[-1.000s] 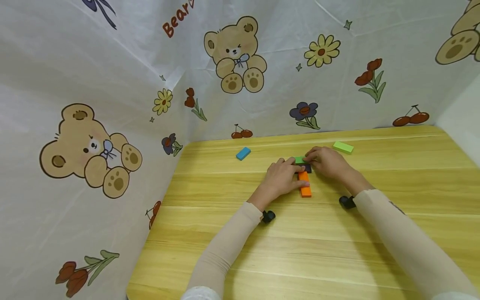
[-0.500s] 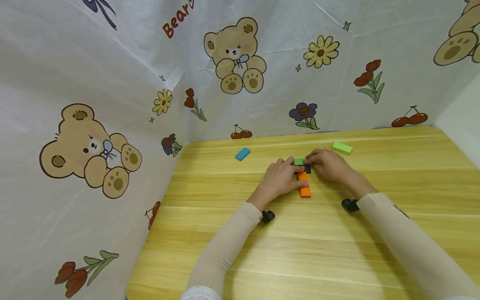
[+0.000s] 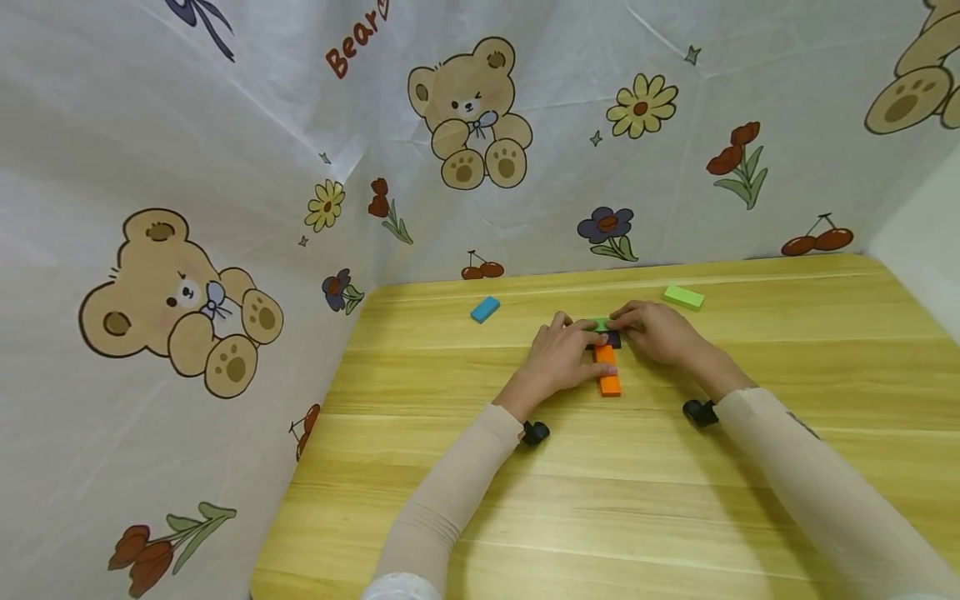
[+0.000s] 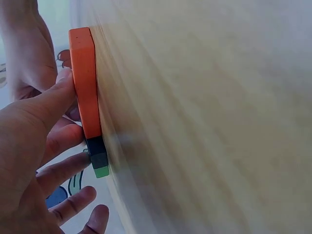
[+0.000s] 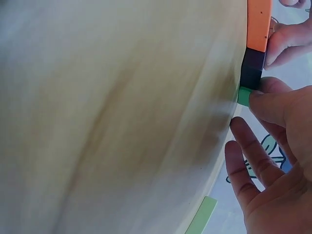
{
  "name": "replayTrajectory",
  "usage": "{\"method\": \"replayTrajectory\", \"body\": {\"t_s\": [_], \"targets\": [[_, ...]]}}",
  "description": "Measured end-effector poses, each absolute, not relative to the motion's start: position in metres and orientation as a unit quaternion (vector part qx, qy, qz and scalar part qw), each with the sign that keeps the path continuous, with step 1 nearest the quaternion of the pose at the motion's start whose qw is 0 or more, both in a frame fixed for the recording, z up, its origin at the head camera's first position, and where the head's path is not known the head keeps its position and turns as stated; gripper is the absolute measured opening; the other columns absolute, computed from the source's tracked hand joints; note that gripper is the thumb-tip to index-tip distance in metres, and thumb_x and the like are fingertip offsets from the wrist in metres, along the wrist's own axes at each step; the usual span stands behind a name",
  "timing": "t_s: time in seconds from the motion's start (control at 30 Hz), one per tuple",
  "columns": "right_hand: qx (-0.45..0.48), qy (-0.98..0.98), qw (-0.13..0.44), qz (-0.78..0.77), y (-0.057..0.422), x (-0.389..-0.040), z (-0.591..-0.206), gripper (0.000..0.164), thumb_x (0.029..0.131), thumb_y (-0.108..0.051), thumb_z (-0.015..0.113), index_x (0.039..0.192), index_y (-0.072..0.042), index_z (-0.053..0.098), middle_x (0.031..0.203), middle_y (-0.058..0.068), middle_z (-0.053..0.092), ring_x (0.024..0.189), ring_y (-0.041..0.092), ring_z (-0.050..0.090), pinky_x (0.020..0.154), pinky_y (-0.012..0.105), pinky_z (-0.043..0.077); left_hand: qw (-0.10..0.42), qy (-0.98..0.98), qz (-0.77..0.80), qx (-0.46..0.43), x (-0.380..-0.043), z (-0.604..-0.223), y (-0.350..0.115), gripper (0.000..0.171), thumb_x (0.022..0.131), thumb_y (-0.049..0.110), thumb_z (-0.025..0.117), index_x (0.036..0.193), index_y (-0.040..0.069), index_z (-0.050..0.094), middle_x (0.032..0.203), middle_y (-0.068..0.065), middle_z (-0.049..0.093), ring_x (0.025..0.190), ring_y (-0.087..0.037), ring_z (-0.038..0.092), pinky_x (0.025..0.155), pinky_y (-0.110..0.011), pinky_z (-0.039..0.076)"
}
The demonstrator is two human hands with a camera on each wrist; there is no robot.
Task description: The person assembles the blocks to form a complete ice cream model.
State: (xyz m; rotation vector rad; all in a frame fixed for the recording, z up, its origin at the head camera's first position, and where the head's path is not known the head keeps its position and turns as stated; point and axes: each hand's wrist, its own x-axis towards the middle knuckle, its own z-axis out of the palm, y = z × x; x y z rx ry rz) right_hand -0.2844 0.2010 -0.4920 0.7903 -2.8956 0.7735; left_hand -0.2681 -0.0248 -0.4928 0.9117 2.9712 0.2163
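In the head view an orange block [image 3: 609, 379] lies lengthwise on the table, its far end meeting a dark blue block [image 3: 613, 340] set crosswise. A green block [image 3: 602, 323] lies along the dark block's far side. My left hand [image 3: 557, 354] rests over them with spread fingers: the thumb touches the orange block, the index finger the dark block, and another fingertip reaches the green block's left end. My right hand [image 3: 660, 332] pinches the green block [image 5: 244, 96] at its right end between thumb and index finger, while its other fingers stretch out loosely in the right wrist view.
A blue block [image 3: 485, 309] lies at the back left of the wooden table [image 3: 600, 500]. Behind the right hand is a light green block [image 3: 683, 297]. A bear-printed cloth [image 3: 555, 225] hangs along the table's back and left edges.
The left fingertips have shifted slightly right, now covering the green block's left end. The right hand keeps its hold on that block and has barely moved.
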Motion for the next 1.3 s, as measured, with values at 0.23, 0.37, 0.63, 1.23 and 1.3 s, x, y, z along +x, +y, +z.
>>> {"method": "replayTrajectory", "body": {"t_s": [0.23, 0.37, 0.63, 1.23, 1.3], "targets": [[0.26, -0.927, 0.013, 0.272, 0.204, -0.284, -0.494, 0.029, 0.104, 0.002, 0.065, 0.13, -0.002, 0.078, 0.137, 0.022, 0.072, 0.129, 0.046, 0.066, 0.11, 0.064, 0.052, 0.014, 0.953, 0.07, 0.293, -0.269, -0.492, -0.025, 0.066, 0.094, 0.078, 0.062, 0.15, 0.042, 0.063, 0.166, 0.012, 0.052, 0.132, -0.02, 0.049, 0.097, -0.037, 0.046], [0.262, -0.92, 0.0, 0.291, 0.207, -0.283, -0.493, 0.031, 0.106, 0.0, 0.063, 0.134, -0.002, 0.075, 0.142, 0.023, 0.069, 0.132, 0.047, 0.064, 0.111, 0.065, 0.052, 0.018, 0.953, 0.08, 0.293, -0.27, -0.492, -0.026, 0.066, 0.095, 0.077, 0.063, 0.15, 0.041, 0.064, 0.166, 0.011, 0.052, 0.132, -0.02, 0.05, 0.096, -0.036, 0.046], [0.22, -0.921, -0.001, 0.321, 0.234, -0.282, -0.492, 0.036, 0.109, -0.016, 0.064, 0.142, -0.004, 0.069, 0.149, 0.024, 0.064, 0.133, 0.047, 0.062, 0.11, 0.068, 0.05, 0.022, 0.953, 0.099, 0.284, -0.271, -0.496, -0.026, 0.066, 0.092, 0.078, 0.066, 0.148, 0.044, 0.064, 0.165, 0.013, 0.052, 0.129, -0.018, 0.05, 0.097, -0.034, 0.047], [0.068, -0.948, 0.003, 0.31, 0.324, -0.302, -0.506, 0.048, 0.112, -0.035, 0.057, 0.145, 0.0, 0.063, 0.139, 0.037, 0.062, 0.124, 0.056, 0.06, 0.102, 0.073, 0.047, 0.031, 0.954, 0.11, 0.276, -0.27, -0.494, -0.026, 0.066, 0.092, 0.076, 0.069, 0.149, 0.044, 0.064, 0.165, 0.014, 0.051, 0.13, -0.017, 0.049, 0.101, -0.035, 0.046], [0.071, -0.949, 0.01, 0.308, 0.323, -0.303, -0.504, 0.045, 0.112, -0.031, 0.059, 0.141, 0.002, 0.066, 0.134, 0.038, 0.065, 0.121, 0.055, 0.061, 0.101, 0.072, 0.047, 0.029, 0.955, 0.109, 0.275, -0.271, -0.494, -0.026, 0.066, 0.091, 0.076, 0.069, 0.149, 0.044, 0.064, 0.165, 0.015, 0.051, 0.129, -0.017, 0.049, 0.102, -0.035, 0.046]]}}
